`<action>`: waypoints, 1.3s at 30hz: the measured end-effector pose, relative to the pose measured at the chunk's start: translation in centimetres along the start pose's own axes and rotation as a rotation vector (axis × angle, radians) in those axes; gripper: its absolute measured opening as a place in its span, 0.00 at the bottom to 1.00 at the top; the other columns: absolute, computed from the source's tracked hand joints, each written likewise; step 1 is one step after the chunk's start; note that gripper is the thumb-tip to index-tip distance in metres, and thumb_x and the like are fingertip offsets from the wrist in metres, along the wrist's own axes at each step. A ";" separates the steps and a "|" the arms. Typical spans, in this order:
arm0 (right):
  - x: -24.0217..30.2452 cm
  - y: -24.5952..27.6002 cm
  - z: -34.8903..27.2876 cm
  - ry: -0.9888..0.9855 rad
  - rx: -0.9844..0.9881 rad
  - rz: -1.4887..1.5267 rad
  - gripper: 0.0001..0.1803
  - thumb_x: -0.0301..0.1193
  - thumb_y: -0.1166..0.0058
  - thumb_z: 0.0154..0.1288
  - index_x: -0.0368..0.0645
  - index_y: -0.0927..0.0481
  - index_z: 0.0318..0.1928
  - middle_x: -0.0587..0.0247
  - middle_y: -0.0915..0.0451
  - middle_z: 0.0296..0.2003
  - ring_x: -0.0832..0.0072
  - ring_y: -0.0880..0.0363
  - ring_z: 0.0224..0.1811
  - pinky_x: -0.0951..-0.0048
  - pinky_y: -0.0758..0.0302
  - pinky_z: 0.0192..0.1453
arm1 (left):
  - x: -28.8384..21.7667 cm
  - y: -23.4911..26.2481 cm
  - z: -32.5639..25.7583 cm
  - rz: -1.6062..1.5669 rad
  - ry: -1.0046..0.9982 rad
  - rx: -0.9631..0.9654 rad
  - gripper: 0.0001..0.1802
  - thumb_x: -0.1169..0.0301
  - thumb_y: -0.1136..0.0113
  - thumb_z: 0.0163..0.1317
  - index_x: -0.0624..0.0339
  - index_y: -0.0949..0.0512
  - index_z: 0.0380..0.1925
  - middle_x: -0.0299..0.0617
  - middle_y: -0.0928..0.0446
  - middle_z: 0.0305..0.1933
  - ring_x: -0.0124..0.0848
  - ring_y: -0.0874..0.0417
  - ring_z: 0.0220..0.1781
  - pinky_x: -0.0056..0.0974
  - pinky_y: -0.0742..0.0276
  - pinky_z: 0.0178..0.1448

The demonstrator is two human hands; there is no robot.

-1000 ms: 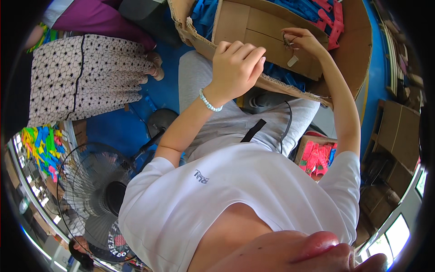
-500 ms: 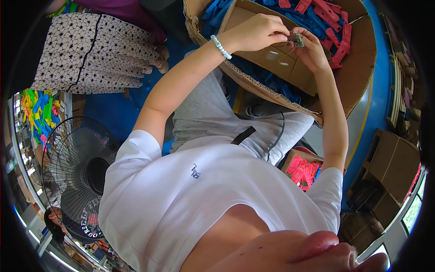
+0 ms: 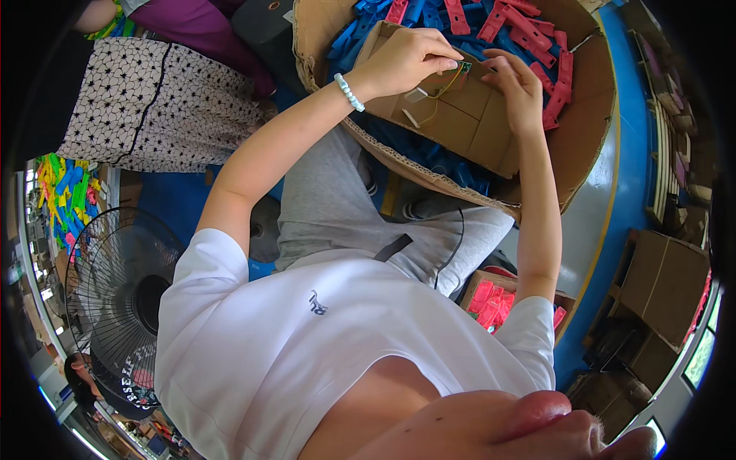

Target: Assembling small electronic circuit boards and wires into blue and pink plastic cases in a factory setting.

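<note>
At the far left, a heap of coloured plastic pieces (image 3: 67,184) is cut off by the dark rim, and a black fan (image 3: 146,303) loses its right edge behind the wearer's sleeve. Beyond it stands a co-worker in a patterned skirt (image 3: 153,100), head out of view. The left hand (image 3: 410,63) pinches a small green circuit board (image 3: 465,68) between thumb and fingertips, which cover its left end; thin wires dangle over a cardboard panel (image 3: 475,115) inside a large carton (image 3: 589,107). Just right, the right hand (image 3: 521,92) has loosely bent fingers; whether they touch anything cannot be told. Blue and red pieces (image 3: 529,34) lie behind. Nearer, the right arm partly blocks pink pieces (image 3: 491,303).
</note>
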State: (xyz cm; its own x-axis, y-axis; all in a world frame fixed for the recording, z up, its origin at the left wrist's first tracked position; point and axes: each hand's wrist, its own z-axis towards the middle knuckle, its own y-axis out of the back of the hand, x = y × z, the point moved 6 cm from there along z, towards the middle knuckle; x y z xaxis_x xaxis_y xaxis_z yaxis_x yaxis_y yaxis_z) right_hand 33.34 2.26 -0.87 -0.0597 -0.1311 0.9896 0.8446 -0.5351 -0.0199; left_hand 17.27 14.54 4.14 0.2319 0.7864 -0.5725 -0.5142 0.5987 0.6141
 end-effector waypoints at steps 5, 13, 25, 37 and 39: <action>0.3 -2.2 -0.7 0.056 0.121 0.064 0.09 0.23 0.42 0.70 0.31 0.17 0.47 0.61 0.15 0.34 0.77 0.17 0.37 0.76 0.20 0.44 | 0.6 -1.1 1.0 -0.379 0.298 0.080 0.10 0.73 0.36 0.66 0.65 0.15 0.45 0.41 0.14 0.42 0.28 0.14 0.42 0.31 0.18 0.48; 0.1 -1.7 0.1 0.009 0.027 0.313 0.07 0.21 0.42 0.69 0.31 0.18 0.45 0.57 0.15 0.35 0.73 0.17 0.34 0.73 0.19 0.41 | 2.8 -1.8 1.6 -0.629 0.446 0.019 0.10 0.76 0.36 0.65 0.67 0.16 0.46 0.42 0.14 0.43 0.28 0.14 0.43 0.31 0.19 0.52; -2.7 2.9 1.0 -0.083 -0.338 0.217 0.06 0.20 0.43 0.69 0.29 0.19 0.43 0.54 0.16 0.33 0.71 0.14 0.34 0.74 0.17 0.40 | 21.6 -10.0 9.3 -0.427 0.789 0.227 0.19 0.67 0.38 0.67 0.64 0.21 0.54 0.44 0.18 0.51 0.34 0.17 0.50 0.37 0.21 0.56; -4.3 3.3 1.0 -0.180 -0.304 -0.011 0.07 0.21 0.46 0.71 0.29 0.20 0.44 0.56 0.15 0.31 0.73 0.14 0.33 0.74 0.18 0.38 | 32.6 -15.7 9.2 0.273 1.121 -0.123 0.21 0.61 0.36 0.58 0.65 0.17 0.47 0.62 0.19 0.53 0.56 0.17 0.57 0.47 0.20 0.62; -4.2 2.9 1.0 -0.210 -0.312 -0.031 0.07 0.22 0.45 0.70 0.30 0.19 0.43 0.59 0.15 0.32 0.77 0.16 0.32 0.77 0.21 0.37 | 32.6 -14.9 8.8 0.291 1.140 -0.181 0.19 0.62 0.37 0.59 0.64 0.17 0.46 0.62 0.19 0.52 0.56 0.18 0.57 0.47 0.20 0.62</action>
State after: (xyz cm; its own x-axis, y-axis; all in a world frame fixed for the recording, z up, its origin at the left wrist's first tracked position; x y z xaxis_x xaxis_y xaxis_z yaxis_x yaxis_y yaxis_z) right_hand 36.61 2.10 -4.96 0.0549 0.0459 0.9974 0.6392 -0.7691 0.0002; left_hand 39.76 32.59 -18.82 -0.7336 0.2455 -0.6337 -0.5566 0.3180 0.7675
